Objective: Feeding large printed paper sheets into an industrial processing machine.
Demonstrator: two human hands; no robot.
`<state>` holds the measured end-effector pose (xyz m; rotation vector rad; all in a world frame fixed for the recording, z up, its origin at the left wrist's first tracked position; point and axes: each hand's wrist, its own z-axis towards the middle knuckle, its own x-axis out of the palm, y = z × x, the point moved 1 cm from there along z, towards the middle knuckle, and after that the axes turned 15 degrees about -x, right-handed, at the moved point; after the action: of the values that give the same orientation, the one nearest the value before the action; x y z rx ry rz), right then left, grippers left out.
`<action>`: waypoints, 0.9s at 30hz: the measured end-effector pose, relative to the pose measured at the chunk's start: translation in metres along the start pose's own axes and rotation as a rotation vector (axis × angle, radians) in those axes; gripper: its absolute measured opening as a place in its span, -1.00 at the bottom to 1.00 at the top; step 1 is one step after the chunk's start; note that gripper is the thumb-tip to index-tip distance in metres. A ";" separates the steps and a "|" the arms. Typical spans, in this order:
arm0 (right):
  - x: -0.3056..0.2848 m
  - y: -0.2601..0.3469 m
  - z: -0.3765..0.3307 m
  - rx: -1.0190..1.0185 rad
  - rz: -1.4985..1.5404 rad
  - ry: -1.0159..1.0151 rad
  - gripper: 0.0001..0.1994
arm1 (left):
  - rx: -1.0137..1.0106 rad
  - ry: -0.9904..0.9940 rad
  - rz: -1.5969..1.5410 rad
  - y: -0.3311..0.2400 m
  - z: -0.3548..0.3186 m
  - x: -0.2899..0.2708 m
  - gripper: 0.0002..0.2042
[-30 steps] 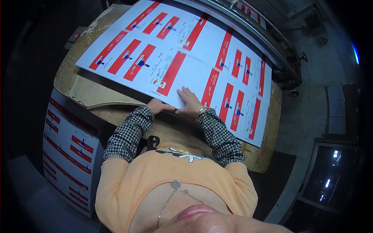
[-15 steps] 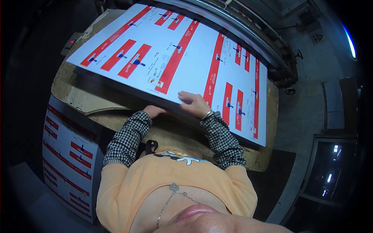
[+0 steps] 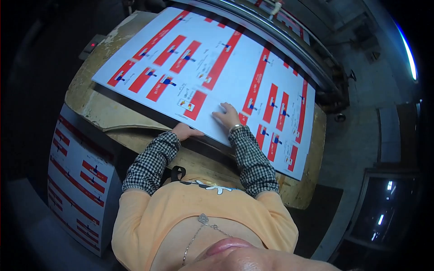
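Large white sheets [image 3: 226,90] printed with red bars and small blue figures lie on a worn wooden table [image 3: 81,101] in front of me. A break in the printed pattern suggests that two sheets lie staggered. My right hand [image 3: 228,118] rests on the sheet by its near edge, thumb and fingers apart, holding nothing. Close to its left, my left hand [image 3: 186,132] is at the same edge with its thumb pointing right. Its other fingers are mostly hidden, so a grip on the sheet cannot be made out.
A metal roller [image 3: 289,40] of a machine runs across the far side, over the sheets' far end. To my lower left stands a stack of similar printed sheets [image 3: 81,180]. A small box with a red light [image 3: 92,45] sits beyond the table's left end.
The printed pattern has shifted away toward the roller, and a break now shows in it. My right hand has moved slightly right and away; my left hand has moved slightly right.
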<state>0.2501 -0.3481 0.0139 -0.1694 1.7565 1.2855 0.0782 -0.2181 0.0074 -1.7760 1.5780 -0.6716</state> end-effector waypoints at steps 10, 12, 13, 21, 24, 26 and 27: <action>-0.008 0.039 -0.027 -0.320 -0.126 0.446 -0.30 | 0.029 -0.075 0.013 0.022 0.013 -0.001 -0.47; -0.021 0.047 -0.025 -0.231 0.080 0.447 -0.42 | 0.065 -0.042 0.000 0.027 0.017 -0.002 -0.48; -0.030 0.050 -0.024 -0.146 0.285 0.448 -0.53 | 0.101 -0.012 -0.018 0.025 0.017 -0.001 -0.50; -0.028 0.058 -0.039 -0.317 0.327 0.151 -0.65 | -0.046 -0.025 0.251 0.037 0.018 -0.007 -0.62; -0.012 0.038 -0.045 -0.254 0.398 0.156 -0.62 | -0.009 0.023 0.026 0.007 0.001 0.002 -0.61; -0.010 0.034 -0.042 -0.211 0.391 0.190 -0.60 | -0.086 0.011 -0.048 -0.001 -0.003 -0.001 -0.58; -0.007 0.033 -0.042 -0.161 0.386 0.231 -0.59 | -0.084 0.009 -0.039 0.000 -0.003 -0.001 -0.58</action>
<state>0.2107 -0.3702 0.0428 -0.0728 1.9438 1.7462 0.0755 -0.2175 0.0092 -1.8715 1.6027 -0.6411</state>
